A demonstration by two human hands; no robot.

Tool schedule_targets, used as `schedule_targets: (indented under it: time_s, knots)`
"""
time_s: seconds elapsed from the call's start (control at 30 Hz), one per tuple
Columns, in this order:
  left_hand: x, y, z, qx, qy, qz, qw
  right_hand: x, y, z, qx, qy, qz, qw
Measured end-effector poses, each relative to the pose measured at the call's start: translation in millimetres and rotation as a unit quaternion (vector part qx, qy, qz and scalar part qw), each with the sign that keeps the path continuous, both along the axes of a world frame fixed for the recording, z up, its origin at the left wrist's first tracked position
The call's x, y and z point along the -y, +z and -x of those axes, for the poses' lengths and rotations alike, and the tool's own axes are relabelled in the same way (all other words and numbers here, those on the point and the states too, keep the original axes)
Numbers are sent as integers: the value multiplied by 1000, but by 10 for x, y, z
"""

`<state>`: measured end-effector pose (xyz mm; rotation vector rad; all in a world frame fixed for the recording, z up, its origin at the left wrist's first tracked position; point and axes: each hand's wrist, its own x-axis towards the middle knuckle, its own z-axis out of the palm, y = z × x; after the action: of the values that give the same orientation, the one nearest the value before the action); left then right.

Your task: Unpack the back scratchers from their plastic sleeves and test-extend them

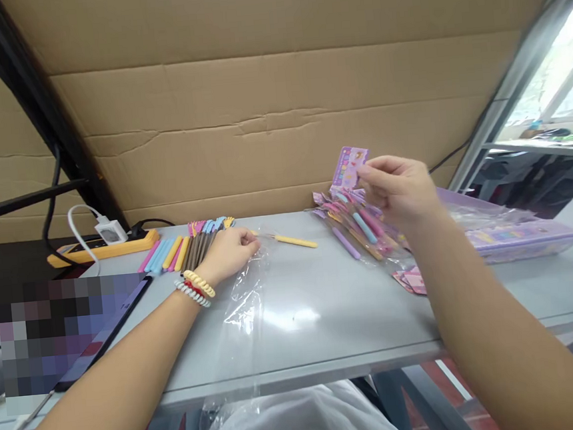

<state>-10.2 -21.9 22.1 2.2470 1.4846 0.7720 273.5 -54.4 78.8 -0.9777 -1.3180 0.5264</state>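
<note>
My right hand (395,189) pinches a small purple printed card (349,166) between thumb and fingers. The card stands above a pile of pens in clear wrappers (360,225), coloured pink, blue, purple and brown. My left hand (233,248), with twisted bands on its wrist, has its fingers closed at the top of a long clear plastic bag (242,312), which hangs down over the table's front edge. A yellow pen (296,241) lies just right of those fingers; whether they touch it is unclear. Left of that hand is a row of coloured pens (172,253), partly hidden by it.
A purple printed box (524,240) with clear plastic in it stands at the right. Pink cards (411,280) lie by my right forearm. At the left are a yellow power strip (141,242) with a white charger (110,230) and a tablet (120,323). Cardboard (258,124) lines the back.
</note>
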Motion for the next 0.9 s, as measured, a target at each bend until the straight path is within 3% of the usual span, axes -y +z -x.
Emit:
schedule_targets:
  time_s: [0.07, 0.1, 0.17, 0.23, 0.3, 0.37, 0.57, 0.67, 0.9]
  knots:
    - [-12, 0, 25, -44, 6, -48, 998, 127, 135, -233, 91, 8, 46, 995]
    - [-14, 0, 34, -66, 10, -69, 995, 174, 183, -367, 173, 19, 101, 979]
    - [-10, 3, 40, -100, 15, -96, 990, 227, 220, -626, 346, 52, 223, 910]
    - [-1, 10, 35, -118, 19, -102, 988, 249, 178, -828, 478, 78, 320, 814]
    - [7, 16, 23, -126, 16, -101, 987, 272, 84, -938, 558, 79, 373, 737]
    - [13, 18, 11, -133, 12, -99, 986, 315, -21, -958, 607, 55, 392, 689]
    - [29, 12, -6, -145, 2, -92, 985, 495, -236, -747, 697, -87, 322, 635]
    - [33, 13, -8, -151, 8, -91, 984, 565, -317, -629, 737, -144, 298, 589]
    - [39, 19, -12, -144, -2, -93, 985, 679, -403, -529, 769, -200, 318, 517]
